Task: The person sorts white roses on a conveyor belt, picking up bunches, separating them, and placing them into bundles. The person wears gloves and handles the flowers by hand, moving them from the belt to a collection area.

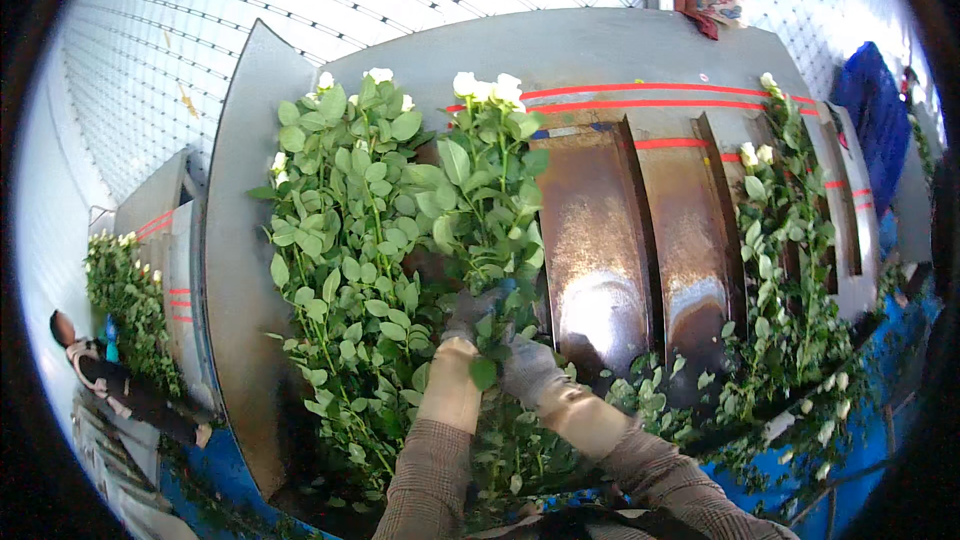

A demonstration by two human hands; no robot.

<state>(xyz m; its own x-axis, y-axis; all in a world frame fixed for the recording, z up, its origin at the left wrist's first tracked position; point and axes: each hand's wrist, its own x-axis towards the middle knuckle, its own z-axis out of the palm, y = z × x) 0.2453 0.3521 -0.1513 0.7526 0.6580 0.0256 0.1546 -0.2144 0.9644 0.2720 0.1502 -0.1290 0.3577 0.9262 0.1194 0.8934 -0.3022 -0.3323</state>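
Observation:
Long-stemmed white roses [487,90] with green leaves stand upright in front of me against a metal sorting bench, their blooms near its red lines. My left hand [474,313], in a dark grey glove, is closed around the leafy stems of this bunch. Just to its right and lower, my right hand [529,367], in a grey glove, is at the same stems; leaves and blur hide its fingers, so its grip cannot be told. Directly left of my hands lies a larger, thick bunch of white roses [360,240].
Rusty metal channels [592,240] with raised dividers [641,240] lie to the right. Beyond them are more white roses [787,262] and a blue plastic sheet [870,120]. A tall metal side panel [244,240] stands left. A co-worker [124,386] is at another bench far left.

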